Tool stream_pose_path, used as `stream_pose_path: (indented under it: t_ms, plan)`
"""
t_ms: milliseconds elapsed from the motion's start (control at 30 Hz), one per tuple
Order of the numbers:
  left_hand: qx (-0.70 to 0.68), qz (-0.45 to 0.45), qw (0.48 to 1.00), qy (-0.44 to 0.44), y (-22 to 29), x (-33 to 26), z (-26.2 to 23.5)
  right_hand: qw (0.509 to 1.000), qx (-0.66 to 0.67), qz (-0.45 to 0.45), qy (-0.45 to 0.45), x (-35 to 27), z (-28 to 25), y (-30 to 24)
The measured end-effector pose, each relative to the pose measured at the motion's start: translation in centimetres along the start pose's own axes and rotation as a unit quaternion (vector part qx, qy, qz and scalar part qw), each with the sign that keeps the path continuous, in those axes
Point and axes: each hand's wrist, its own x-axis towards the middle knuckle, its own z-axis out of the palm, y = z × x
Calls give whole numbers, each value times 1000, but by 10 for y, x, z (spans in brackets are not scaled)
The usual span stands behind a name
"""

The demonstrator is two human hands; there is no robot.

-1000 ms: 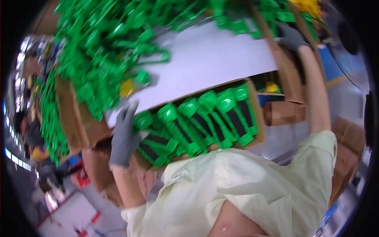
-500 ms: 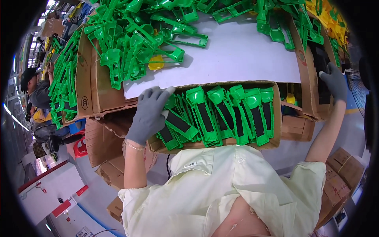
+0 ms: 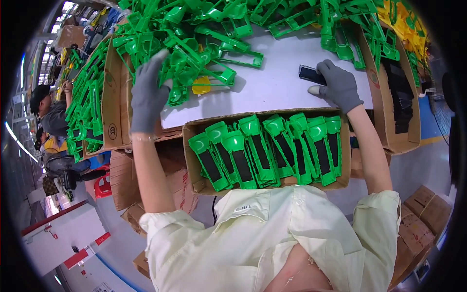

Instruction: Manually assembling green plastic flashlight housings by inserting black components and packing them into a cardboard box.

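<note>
My right hand (image 3: 339,86), in a grey glove, pinches a small black rectangular piece (image 3: 310,74) above the white work surface (image 3: 272,87). At the left, my gloved left hand (image 3: 148,97) reaches up to a heap of loose green plastic frames (image 3: 187,53); its fingers are stretched out and the thumb stands apart, with nothing seen held. Between my forearms a cardboard box (image 3: 272,113) holds several green plastic parts (image 3: 239,158) standing in rows, each with a black panel in it. A yellow piece (image 3: 200,85) lies by the edge of the heap.
A cardboard box (image 3: 411,121) at the right holds a stack of black pieces (image 3: 401,97). More green parts (image 3: 87,97) fill a box at the left, and yellow parts (image 3: 408,22) lie at the far right. A co-worker (image 3: 51,114) is at the far left.
My right hand has come from the black pieces' box to over the white surface, carrying a black piece. My left hand has left the front box and moved up to the green heap.
</note>
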Motion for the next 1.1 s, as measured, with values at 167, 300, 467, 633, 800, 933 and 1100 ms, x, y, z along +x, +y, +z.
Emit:
stream_pose_path:
  t_ms: [167,300,467,633,800,933,1100]
  plan:
    - [38,88,989,-112,-22,31,12,992,98,77,-8,-2,-3,9]
    - [28,84,985,-151,-21,43,-5,987,124,105,-8,-5,0,27]
    - [54,37,996,-67,5,32,-71,997,71,29,-7,2,-3,10]
    - [-190,-188,959,95,15,-2,-64,998,49,2,27,14,6,-6]
    - [-472,-252,841,78,62,-36,-12,997,12,-62,-54,23,10,-10]
    - [-625,-339,703,13,82,-56,24,995,83,-41,-46,13,4,-2]
    - [-691,-344,635,14,92,-64,53,992,98,-61,46,9,-3,12]
